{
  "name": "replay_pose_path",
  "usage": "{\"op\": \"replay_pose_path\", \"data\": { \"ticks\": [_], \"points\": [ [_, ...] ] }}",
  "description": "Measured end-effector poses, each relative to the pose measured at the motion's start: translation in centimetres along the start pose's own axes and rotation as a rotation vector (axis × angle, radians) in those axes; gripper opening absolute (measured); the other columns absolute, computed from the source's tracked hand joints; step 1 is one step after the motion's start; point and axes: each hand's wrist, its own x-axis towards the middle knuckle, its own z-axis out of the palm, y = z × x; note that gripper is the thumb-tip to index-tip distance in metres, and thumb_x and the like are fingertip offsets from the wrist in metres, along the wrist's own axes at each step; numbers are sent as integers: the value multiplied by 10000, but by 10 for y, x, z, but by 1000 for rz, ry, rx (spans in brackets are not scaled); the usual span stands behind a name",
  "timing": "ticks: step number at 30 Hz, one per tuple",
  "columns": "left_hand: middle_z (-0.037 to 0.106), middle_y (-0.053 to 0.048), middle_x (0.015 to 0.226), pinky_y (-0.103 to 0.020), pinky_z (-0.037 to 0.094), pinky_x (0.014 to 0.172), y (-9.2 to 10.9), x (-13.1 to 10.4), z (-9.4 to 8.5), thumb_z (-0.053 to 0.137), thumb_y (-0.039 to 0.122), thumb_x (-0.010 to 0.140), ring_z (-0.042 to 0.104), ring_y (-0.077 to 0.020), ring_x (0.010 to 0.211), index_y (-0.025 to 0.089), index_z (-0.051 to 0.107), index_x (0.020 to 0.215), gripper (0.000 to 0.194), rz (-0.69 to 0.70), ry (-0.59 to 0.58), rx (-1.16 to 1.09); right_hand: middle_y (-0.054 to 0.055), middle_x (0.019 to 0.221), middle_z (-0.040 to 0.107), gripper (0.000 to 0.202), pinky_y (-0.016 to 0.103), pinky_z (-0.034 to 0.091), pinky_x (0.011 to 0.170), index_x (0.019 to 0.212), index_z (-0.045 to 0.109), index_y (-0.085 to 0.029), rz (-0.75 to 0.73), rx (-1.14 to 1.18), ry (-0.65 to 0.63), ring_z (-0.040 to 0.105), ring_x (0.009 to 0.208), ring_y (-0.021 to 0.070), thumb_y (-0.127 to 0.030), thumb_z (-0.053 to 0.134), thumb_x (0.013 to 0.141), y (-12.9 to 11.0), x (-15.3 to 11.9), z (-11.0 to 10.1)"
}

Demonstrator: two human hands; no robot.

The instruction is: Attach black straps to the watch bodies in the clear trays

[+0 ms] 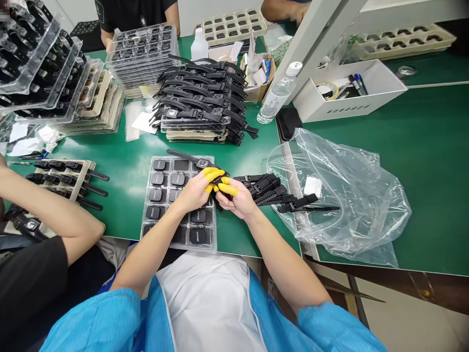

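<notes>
My left hand (196, 191) and my right hand (237, 198) meet over the right edge of a clear tray, with yellow finger covers on several fingertips. Both are closed, pinching a black watch strap (179, 155) between them. Its free end points to the upper left, and a square watch body shows just beyond my fingers. My fingertips hide the pinched part. Beneath my left forearm, the tray (145, 183) holds square black pieces in its compartments. Right of my hands lies a loose pile of black straps (269, 188), partly on a clear plastic bag (366, 205).
Behind my hands stands a stack of trays with black-strapped watches (201, 98). Taller tray stacks (142, 54) rise at the back left. A water bottle (277, 95), a phone (289, 122) and a white box (348, 102) are to the right. A co-worker's arm (54, 200) rests at left.
</notes>
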Motion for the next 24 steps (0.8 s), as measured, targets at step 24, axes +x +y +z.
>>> {"op": "replay_pose_path", "data": {
  "ticks": [24],
  "points": [
    [634,-166,1352,-440,539,1125,2,1,-6,479,278,1072,620,-267,1291,176,532,1493,436,38,-70,7,-115,482,464,409,186,212,357,883,526,-243,-23,-80,35,265,368,67,-552,794,865,3,2,-7]
  ]
}}
